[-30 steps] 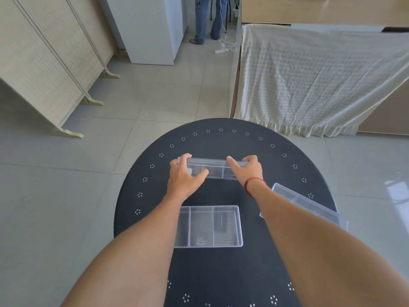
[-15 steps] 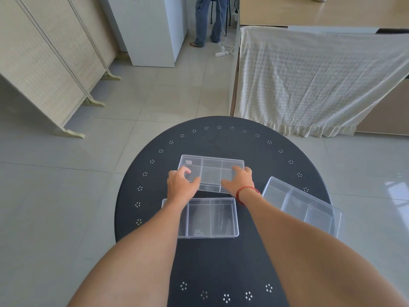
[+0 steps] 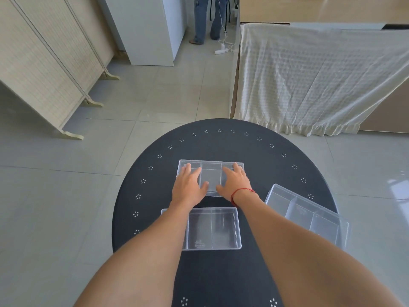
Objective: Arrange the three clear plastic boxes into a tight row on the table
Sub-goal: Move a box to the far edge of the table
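Note:
Three clear plastic boxes with dividers lie on a round black table [image 3: 221,145]. The far box [image 3: 211,173] lies flat near the table's middle, long side across. My left hand [image 3: 188,187] and my right hand [image 3: 234,185] rest palm-down on its top, fingers stretched out, one at each end. The near box [image 3: 213,229] lies flat just behind my wrists, a dark gap apart from the far box; my left forearm covers its left end. The right box [image 3: 305,213] sits at an angle by the table's right edge, apart from both others.
A folding screen [image 3: 44,63] stands at the left on the tiled floor. A white cabinet [image 3: 143,29] is at the back, with a person's legs [image 3: 205,18] and a power strip [image 3: 221,50] beside it. A cream cloth [image 3: 321,80] hangs over furniture behind the table.
The far box, held up on edge by both hands a second ago, now lies flat on the table nearer the near box. My fingers have spread flat on its top.

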Action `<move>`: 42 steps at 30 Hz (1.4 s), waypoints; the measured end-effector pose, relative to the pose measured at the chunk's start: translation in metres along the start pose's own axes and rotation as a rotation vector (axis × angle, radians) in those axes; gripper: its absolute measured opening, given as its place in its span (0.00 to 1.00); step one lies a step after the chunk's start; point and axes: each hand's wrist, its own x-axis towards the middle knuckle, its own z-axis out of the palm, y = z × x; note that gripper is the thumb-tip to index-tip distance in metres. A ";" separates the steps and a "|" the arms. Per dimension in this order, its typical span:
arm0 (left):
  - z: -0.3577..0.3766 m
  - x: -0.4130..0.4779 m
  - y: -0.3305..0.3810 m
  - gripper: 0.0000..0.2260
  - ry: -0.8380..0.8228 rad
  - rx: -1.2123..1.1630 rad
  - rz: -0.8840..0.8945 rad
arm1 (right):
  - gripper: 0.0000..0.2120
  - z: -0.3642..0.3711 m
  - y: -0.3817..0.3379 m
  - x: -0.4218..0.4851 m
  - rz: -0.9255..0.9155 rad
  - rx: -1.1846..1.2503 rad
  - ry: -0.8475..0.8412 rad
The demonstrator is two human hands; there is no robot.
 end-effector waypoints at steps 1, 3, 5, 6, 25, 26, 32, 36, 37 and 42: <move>0.002 0.003 0.000 0.26 -0.028 -0.003 -0.008 | 0.33 -0.001 0.000 0.004 0.000 0.007 -0.020; 0.004 0.010 -0.002 0.26 -0.050 -0.025 -0.024 | 0.34 -0.003 -0.001 0.011 0.005 0.036 -0.039; 0.004 0.017 -0.002 0.26 -0.066 -0.038 -0.029 | 0.34 -0.006 -0.003 0.018 0.016 0.051 -0.049; 0.004 0.021 -0.001 0.26 -0.073 -0.043 -0.031 | 0.34 -0.007 -0.004 0.022 0.023 0.053 -0.050; -0.014 0.145 -0.001 0.27 -0.105 -0.047 0.021 | 0.32 -0.035 -0.030 0.127 0.032 0.113 0.009; -0.015 0.151 -0.001 0.27 -0.114 -0.034 0.029 | 0.32 -0.036 -0.032 0.133 0.030 0.109 0.016; -0.017 0.184 -0.010 0.30 -0.175 0.154 0.121 | 0.30 -0.036 -0.039 0.154 0.000 0.108 0.096; -0.017 0.187 -0.013 0.30 -0.075 0.106 0.124 | 0.21 -0.029 -0.038 0.145 -0.055 0.016 0.255; -0.016 0.185 -0.013 0.28 0.011 0.109 0.141 | 0.20 -0.028 -0.038 0.145 -0.065 0.004 0.272; -0.012 0.181 -0.015 0.19 0.244 0.147 0.191 | 0.18 -0.031 -0.041 0.152 -0.051 -0.010 0.296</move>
